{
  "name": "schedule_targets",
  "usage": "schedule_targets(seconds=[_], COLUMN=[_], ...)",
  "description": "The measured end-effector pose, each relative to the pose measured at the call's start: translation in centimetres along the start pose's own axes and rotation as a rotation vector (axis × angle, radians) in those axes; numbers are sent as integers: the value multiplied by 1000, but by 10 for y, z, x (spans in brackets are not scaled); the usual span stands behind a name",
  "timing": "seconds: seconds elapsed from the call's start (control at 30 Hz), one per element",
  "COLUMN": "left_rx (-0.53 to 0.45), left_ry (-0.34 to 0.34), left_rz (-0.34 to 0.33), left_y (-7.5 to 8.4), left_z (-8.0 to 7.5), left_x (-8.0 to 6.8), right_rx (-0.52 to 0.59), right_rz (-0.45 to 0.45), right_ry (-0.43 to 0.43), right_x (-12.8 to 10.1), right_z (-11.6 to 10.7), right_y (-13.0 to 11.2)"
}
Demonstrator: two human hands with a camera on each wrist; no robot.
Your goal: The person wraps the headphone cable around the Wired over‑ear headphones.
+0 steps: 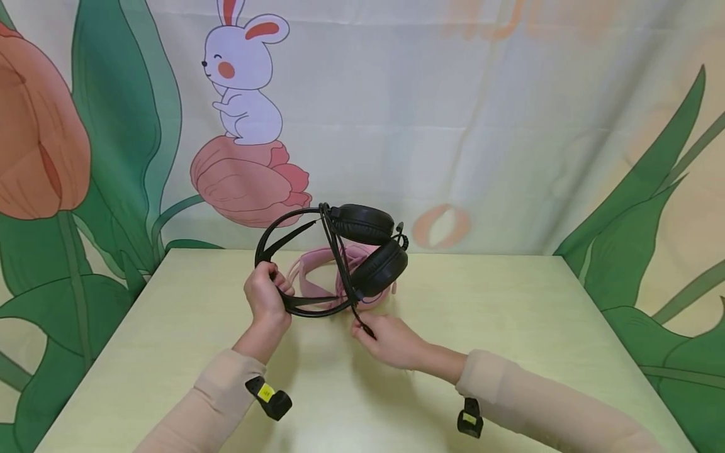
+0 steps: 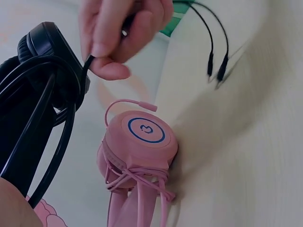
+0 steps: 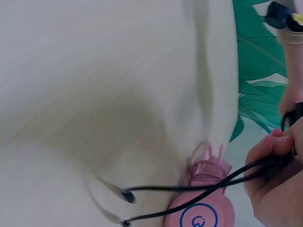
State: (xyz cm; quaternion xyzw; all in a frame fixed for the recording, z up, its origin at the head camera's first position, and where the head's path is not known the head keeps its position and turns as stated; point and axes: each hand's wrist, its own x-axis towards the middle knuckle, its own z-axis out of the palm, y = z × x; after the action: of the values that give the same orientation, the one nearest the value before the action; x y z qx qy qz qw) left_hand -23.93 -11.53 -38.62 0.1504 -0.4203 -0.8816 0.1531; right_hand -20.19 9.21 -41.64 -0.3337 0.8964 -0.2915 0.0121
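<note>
Centre of the frame: the left hand (image 1: 264,297) is gripping the band of the black headset (image 1: 340,258), raised above the tabletop (image 1: 510,327). The right hand (image 1: 391,340) is pinching its black cable (image 3: 189,189), whose 2 plugs are dangling. A pink headset (image 2: 142,142) is lying behind.

A staged indoor recording set: a pale table (image 1: 510,314) before a cartoon rabbit-and-tulip backdrop (image 1: 243,82).

We see the pink headset (image 1: 340,277) mostly hidden behind the black headset (image 1: 340,264), and the right hand (image 3: 277,189) is cut by the right-wrist picture's edge.
</note>
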Motion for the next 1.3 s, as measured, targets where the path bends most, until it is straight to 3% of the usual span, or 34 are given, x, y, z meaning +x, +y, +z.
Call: schedule_targets(seconds=[0.23,0.57,0.9,1.1,1.3], left_rx=[17,46,107,168,184], left_ry=[37,28,99,167,151], left_rz=[74,145,252,229,192], left_y=[1,6,11,11,9], left_z=[2,5,8,-1,-5], left_x=[-1,-2,-2,4,2], right_rx=[86,-12,-106,-248,-473], right_rz=[61,23,23,-61,-203], right_ry=[-48,-101,-96,-52,14], right_x=[-2,-3,-3,-8,-8], right_z=[-12,-29,-41,-50,-64], right_y=[-13,-19,-29,-35,-37])
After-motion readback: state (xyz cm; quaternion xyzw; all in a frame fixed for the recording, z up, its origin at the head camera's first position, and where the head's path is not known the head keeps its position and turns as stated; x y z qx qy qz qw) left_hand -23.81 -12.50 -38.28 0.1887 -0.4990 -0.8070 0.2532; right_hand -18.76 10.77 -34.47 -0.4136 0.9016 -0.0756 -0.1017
